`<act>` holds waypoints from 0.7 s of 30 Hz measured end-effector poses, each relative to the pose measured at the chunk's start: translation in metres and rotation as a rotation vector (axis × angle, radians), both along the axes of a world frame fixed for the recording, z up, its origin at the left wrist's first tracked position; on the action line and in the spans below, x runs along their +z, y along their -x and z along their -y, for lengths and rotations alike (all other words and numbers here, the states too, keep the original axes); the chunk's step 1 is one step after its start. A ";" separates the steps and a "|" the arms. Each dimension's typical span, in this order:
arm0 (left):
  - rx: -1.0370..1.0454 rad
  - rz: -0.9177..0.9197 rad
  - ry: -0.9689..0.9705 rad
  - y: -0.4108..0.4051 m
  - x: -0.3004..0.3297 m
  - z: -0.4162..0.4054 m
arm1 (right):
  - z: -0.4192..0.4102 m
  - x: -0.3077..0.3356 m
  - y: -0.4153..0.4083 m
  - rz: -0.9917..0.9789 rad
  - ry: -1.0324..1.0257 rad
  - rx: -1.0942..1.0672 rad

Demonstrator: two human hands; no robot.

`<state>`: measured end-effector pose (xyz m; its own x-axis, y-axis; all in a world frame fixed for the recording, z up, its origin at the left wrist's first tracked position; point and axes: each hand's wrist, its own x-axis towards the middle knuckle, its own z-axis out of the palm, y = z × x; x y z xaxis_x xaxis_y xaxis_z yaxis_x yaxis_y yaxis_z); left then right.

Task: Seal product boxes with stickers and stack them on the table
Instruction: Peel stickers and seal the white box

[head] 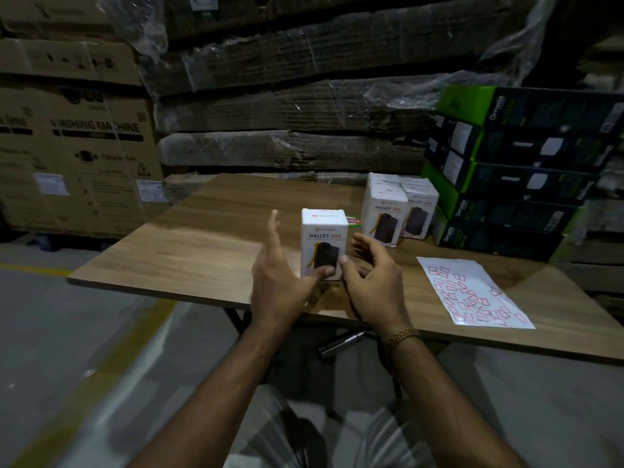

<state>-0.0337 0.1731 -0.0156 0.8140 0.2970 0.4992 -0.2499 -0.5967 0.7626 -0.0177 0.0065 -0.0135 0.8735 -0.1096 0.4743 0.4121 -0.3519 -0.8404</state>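
Note:
A white product box (324, 231) printed HALLEY 20K stands upright on the wooden table (202, 244), near its front edge. My left hand (280, 275) is just left of the box with fingers spread, its thumb touching the box's lower front. My right hand (368, 278) hovers at the box's right side, fingers loosely curled, holding nothing. A white sticker sheet (472, 292) with several red-outlined stickers lies flat to the right. Behind the box stands a group of the same white boxes (398, 211).
Green and black boxes (506, 170) are stacked at the table's right rear. Wrapped cardboard bundles (304, 96) and a washing machine carton (77, 146) rise behind the table. A round red and green label (354, 220) peeks out behind the front box. A metal cylinder (341, 344) lies below the table edge.

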 end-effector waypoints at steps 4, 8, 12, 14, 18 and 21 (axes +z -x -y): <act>0.190 0.510 -0.193 0.020 -0.006 0.025 | 0.023 0.000 0.010 -0.006 0.044 -0.101; -0.168 0.788 -0.271 0.019 -0.009 0.059 | 0.055 0.006 0.019 0.022 0.138 -0.333; -0.440 0.554 -0.292 0.011 -0.008 0.098 | 0.101 0.005 0.025 -0.071 0.279 -0.571; -0.517 0.357 -0.295 0.004 -0.006 0.114 | 0.122 0.004 0.029 -0.185 0.458 -0.697; -0.543 0.101 -0.263 -0.011 0.003 0.143 | 0.139 -0.005 0.032 -0.327 0.704 -0.678; -0.496 -0.052 -0.294 -0.023 0.012 0.155 | 0.139 -0.009 0.033 -0.305 0.688 -0.661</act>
<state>-0.0103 0.0180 -0.0033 0.8461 -0.2715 0.4588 -0.5206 -0.6061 0.6013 -0.0507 -0.1325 -0.0226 0.8312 -0.4028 0.3833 -0.2408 -0.8821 -0.4049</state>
